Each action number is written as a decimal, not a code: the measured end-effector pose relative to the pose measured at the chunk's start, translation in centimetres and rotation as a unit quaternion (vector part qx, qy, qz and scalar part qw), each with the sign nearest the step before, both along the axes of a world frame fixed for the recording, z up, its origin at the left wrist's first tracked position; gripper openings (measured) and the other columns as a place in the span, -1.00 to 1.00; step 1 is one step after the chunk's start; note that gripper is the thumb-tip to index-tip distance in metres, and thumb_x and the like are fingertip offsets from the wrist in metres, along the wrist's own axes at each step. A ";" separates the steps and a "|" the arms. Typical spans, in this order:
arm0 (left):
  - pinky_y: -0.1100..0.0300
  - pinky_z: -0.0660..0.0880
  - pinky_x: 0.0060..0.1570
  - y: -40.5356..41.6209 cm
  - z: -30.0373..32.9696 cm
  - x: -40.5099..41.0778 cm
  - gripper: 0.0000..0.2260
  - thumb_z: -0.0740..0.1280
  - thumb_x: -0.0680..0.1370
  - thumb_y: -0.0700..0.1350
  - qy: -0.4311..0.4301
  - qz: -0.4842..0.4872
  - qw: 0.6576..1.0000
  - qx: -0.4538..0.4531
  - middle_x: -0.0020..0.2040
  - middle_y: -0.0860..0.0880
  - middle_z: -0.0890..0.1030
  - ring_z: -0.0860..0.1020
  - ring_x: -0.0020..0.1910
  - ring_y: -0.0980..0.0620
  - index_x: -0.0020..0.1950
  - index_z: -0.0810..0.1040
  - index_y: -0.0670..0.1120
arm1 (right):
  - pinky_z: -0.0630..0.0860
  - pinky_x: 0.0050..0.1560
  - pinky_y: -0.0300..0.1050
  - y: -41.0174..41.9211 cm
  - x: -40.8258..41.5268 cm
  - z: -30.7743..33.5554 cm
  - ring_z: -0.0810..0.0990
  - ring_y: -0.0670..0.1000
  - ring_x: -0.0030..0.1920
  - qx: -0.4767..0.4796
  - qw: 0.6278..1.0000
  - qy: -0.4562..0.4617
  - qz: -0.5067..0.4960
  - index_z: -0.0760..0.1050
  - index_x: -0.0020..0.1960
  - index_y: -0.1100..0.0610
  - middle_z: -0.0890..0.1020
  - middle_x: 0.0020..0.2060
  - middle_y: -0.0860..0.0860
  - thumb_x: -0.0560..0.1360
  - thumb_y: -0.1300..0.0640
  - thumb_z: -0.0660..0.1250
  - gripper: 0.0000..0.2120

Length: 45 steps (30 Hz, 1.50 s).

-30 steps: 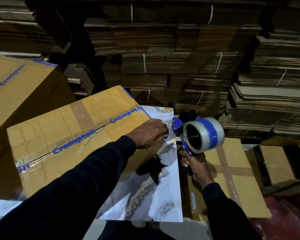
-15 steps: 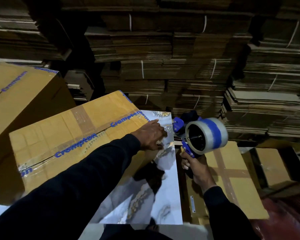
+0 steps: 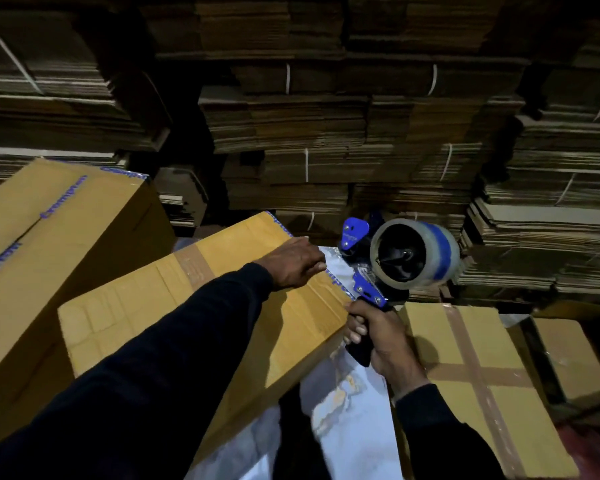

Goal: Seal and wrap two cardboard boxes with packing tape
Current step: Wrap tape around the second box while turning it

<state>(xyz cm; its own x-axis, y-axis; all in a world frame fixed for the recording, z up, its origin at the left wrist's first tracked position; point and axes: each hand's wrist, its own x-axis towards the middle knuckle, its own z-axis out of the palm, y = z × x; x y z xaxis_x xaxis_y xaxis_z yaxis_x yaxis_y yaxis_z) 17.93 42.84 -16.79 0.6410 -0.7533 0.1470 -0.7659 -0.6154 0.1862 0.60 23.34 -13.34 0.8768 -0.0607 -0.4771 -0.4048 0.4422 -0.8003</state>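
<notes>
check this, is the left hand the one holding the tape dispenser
No, the right hand grips the tape dispenser by its handle, while the left hand rests on the cardboard box.

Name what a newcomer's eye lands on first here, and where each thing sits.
The blue tape dispenser with its clear roll, right of centre, gripped by the right hand. Beside it the yellow cardboard box, mid-frame, with the left hand resting on its far edge. Behind, stacks of flattened cardboard.

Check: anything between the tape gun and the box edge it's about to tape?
Nothing visible. The right hand holds the tape gun right at the box edge, with a strip of tape running across. The left hand rests on the box top, beside that path.
</notes>
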 end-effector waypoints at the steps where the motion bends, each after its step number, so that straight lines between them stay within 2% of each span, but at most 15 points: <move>1: -0.14 0.37 0.29 0.7 0.0 0.9 -0.69 0.09 0.76 0.09 0.005 0.006 1.000 -0.001 -0.08 -0.04 0.60 0.52 -0.06 -0.13 0.00 0.53 -0.01 | 0.08 -0.36 0.01 0.7 0.5 0.3 0.20 0.03 -0.60 -0.004 1.000 -0.003 0.000 0.25 -0.46 0.11 0.19 -0.60 0.04 0.54 0.34 0.33 -0.54; 5: -0.02 0.28 0.25 3.7 0.6 4.9 -0.69 0.13 0.76 0.07 0.025 0.064 0.997 0.038 -0.03 -0.07 0.65 0.51 0.02 -0.15 0.00 0.58 -0.03 | 0.17 -0.42 -0.04 3.1 2.0 0.3 0.21 0.02 -0.63 -0.018 1.000 -0.017 -0.006 0.26 -0.45 0.11 0.20 -0.61 0.04 0.48 0.32 0.37 -0.57; 7: -0.02 0.29 0.24 5.8 0.8 6.6 -0.61 0.06 0.76 0.13 0.024 0.098 0.994 0.042 0.00 -0.07 0.65 0.51 0.05 -0.12 0.04 0.61 -0.02 | 0.15 -0.41 -0.03 4.0 2.3 0.1 0.21 0.03 -0.62 -0.030 0.999 -0.007 -0.009 0.27 -0.46 0.11 0.20 -0.61 0.04 0.39 0.26 0.41 -0.62; 9: -0.06 0.33 0.24 7.8 0.9 8.1 -0.51 -0.03 0.74 0.19 0.027 0.139 0.989 0.050 -0.01 -0.07 0.63 0.51 0.06 -0.11 0.02 0.60 -0.02 | 0.13 -0.40 -0.03 4.6 2.1 -0.2 0.19 0.02 -0.60 -0.044 0.999 0.011 -0.018 0.27 -0.46 0.11 0.20 -0.58 0.04 0.42 0.29 0.41 -0.60; 12: -0.08 0.29 0.42 10.1 1.1 9.4 -0.47 -0.08 0.73 0.21 0.037 0.194 0.978 0.068 0.03 -0.07 0.63 0.54 0.14 -0.12 0.06 0.60 -0.03 | 0.14 -0.37 -0.02 5.6 1.6 -0.7 0.19 0.03 -0.58 -0.078 0.996 0.012 -0.037 0.24 -0.44 0.13 0.21 -0.55 0.05 0.55 0.41 0.31 -0.53; 14: -0.13 0.13 0.58 10.7 1.1 9.5 -0.50 -0.05 0.75 0.18 0.033 0.216 0.973 0.068 0.13 -0.09 0.63 0.52 0.24 -0.13 0.14 0.61 -0.05 | 0.14 -0.38 0.00 6.2 1.3 -1.1 0.19 0.03 -0.58 -0.082 0.996 0.005 -0.032 0.27 -0.45 0.13 0.21 -0.54 0.06 0.53 0.37 0.37 -0.54; 16: -0.16 0.01 0.62 10.7 1.1 9.2 -0.50 -0.06 0.76 0.18 0.028 0.226 0.972 0.062 0.14 -0.08 0.63 0.51 0.27 -0.11 0.15 0.60 -0.05 | 0.15 -0.40 -0.01 7.0 1.1 -1.0 0.19 0.04 -0.55 -0.075 0.997 0.004 -0.016 0.33 -0.38 0.14 0.19 -0.52 0.08 0.50 0.30 0.45 -0.61; 18: -0.18 -0.01 0.63 10.3 1.1 8.9 -0.49 -0.07 0.76 0.18 0.022 0.228 0.971 0.061 0.14 -0.08 0.63 0.51 0.27 -0.09 0.14 0.60 -0.05 | 0.15 -0.40 -0.03 7.9 1.0 -0.5 0.18 0.03 -0.53 -0.061 0.998 0.000 -0.007 0.37 -0.30 0.17 0.14 -0.48 0.08 0.55 0.28 0.45 -0.66; 24: -0.13 0.07 0.59 11.3 1.0 9.5 -0.51 -0.05 0.76 0.18 0.035 0.206 0.977 0.046 0.16 -0.08 0.64 0.52 0.28 -0.09 0.17 0.60 -0.05 | 0.28 -0.46 -0.10 11.2 1.8 1.3 0.27 0.05 -0.61 -0.033 0.999 -0.014 0.027 0.30 -0.41 0.13 0.21 -0.55 0.08 0.61 0.14 0.39 -0.54; 29: -0.05 0.27 0.41 14.1 2.0 10.6 -0.59 0.03 0.77 0.13 0.054 0.166 0.984 0.038 0.20 -0.08 0.62 0.51 0.25 -0.10 0.31 0.58 -0.05 | 0.39 -0.52 -0.13 12.5 2.5 0.8 0.30 0.05 -0.61 -0.057 0.998 0.022 0.012 0.35 -0.41 0.14 0.24 -0.56 0.09 0.61 0.15 0.40 -0.55; 31: -0.05 0.31 0.34 15.6 1.7 11.3 -0.59 0.05 0.77 0.13 0.082 0.199 0.976 0.019 0.25 -0.10 0.59 0.49 0.27 -0.12 0.36 0.55 -0.06 | 0.43 -0.51 -0.12 12.6 2.8 0.5 0.29 0.06 -0.61 -0.072 0.997 0.032 0.002 0.35 -0.43 0.14 0.25 -0.57 0.10 0.61 0.16 0.40 -0.53; 35: -0.02 0.41 0.25 17.9 1.1 12.5 -0.61 0.11 0.76 0.10 0.201 0.252 0.943 -0.081 0.29 -0.17 0.54 0.52 0.29 -0.19 0.36 0.54 -0.13 | 0.45 -0.52 -0.11 12.9 3.2 0.1 0.28 0.07 -0.62 -0.111 0.993 0.026 0.001 0.33 -0.45 0.15 0.25 -0.58 0.09 0.62 0.18 0.39 -0.51; 40: -0.01 0.44 0.20 18.0 1.6 11.9 -0.62 0.10 0.77 0.10 0.233 0.300 0.917 -0.119 0.33 -0.21 0.57 0.55 0.29 -0.19 0.40 0.50 -0.12 | 0.42 -0.50 -0.10 13.2 3.2 -0.2 0.27 0.07 -0.63 -0.157 0.988 0.005 0.007 0.31 -0.43 0.19 0.26 -0.59 0.10 0.61 0.20 0.41 -0.52; 42: -0.03 0.44 0.20 18.2 1.9 10.9 -0.62 0.07 0.77 0.10 0.237 0.312 0.912 -0.119 0.35 -0.23 0.56 0.54 0.27 -0.20 0.43 0.45 -0.10 | 0.39 -0.49 -0.10 13.1 3.1 -0.2 0.28 0.07 -0.62 -0.155 0.988 0.006 0.008 0.31 -0.42 0.18 0.27 -0.58 0.10 0.61 0.20 0.41 -0.53; 45: -0.07 0.36 0.38 18.7 2.4 8.3 -0.51 0.04 0.78 0.13 0.241 0.330 0.907 -0.103 0.54 -0.26 0.42 0.43 0.47 -0.25 0.65 0.23 -0.07 | 0.32 -0.47 -0.10 12.8 2.9 0.0 0.28 0.06 -0.59 -0.140 0.990 0.005 0.010 0.32 -0.40 0.17 0.27 -0.56 0.10 0.61 0.19 0.40 -0.54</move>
